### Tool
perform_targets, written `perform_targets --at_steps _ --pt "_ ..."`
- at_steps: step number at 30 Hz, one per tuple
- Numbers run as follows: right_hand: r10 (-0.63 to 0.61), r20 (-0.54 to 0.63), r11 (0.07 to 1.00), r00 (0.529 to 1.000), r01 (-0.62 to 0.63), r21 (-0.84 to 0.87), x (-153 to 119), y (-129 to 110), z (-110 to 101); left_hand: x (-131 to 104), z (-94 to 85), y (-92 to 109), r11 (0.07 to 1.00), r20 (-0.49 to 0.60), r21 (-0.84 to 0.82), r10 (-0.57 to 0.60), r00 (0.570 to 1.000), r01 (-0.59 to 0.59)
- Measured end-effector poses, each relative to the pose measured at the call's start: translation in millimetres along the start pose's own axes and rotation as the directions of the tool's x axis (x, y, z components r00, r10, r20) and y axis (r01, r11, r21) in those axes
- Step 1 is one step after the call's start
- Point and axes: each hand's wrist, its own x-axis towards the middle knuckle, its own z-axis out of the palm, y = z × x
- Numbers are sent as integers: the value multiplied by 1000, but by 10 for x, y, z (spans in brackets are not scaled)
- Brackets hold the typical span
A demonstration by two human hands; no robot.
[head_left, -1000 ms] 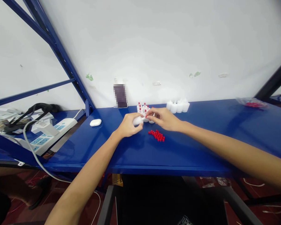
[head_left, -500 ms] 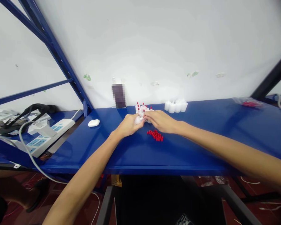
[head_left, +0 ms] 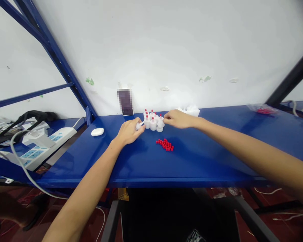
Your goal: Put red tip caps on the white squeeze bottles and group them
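My left hand (head_left: 128, 131) grips a small white bottle (head_left: 139, 125) tipped sideways, right beside a cluster of small white bottles with red caps (head_left: 153, 121) standing on the blue table (head_left: 217, 148). My right hand (head_left: 178, 119) hovers to the right of that cluster, fingers loosely apart, nothing visible in it. It covers part of a group of uncapped white bottles (head_left: 192, 110) near the wall. A pile of loose red caps (head_left: 165, 145) lies on the table in front of both hands.
A white oval case (head_left: 97, 131) lies left of my left hand. A phone (head_left: 125, 102) leans on the wall. A power strip (head_left: 50, 141) and cables fill the left shelf. A plastic bag with red pieces (head_left: 262, 109) sits far right. A black chair (head_left: 179, 215) is below.
My hands have come apart: the left carried the bottle left and back to the capped cluster, the right moved right and back toward the uncapped bottles. The view shifted slightly.
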Motion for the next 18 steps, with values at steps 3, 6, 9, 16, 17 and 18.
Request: perform_targets --at_steps 3,6,9,16,17,18 --pt "55 40 998 998 -55 -8 120 -2 26 -8 -14 -41 999 -17 -44 -33 999 32" --pt "108 117 994 987 -106 -18 236 -33 31 -11 -17 -43 993 -37 -111 -32 999 28" --pt "180 173 983 968 -173 -53 336 -47 4 -4 -1 -40 985 -38 -172 -5 999 -2" --pt "245 159 969 956 -235 -79 427 -121 -29 24 98 -54 977 -39 -194 78 996 -85" --pt "243 155 969 957 -233 -84 429 -133 -24 25 107 -59 977 -36 -196 77 996 -82" --pt "242 153 969 958 -230 -89 430 -141 -17 26 113 -62 977 -32 -199 74 997 -79"
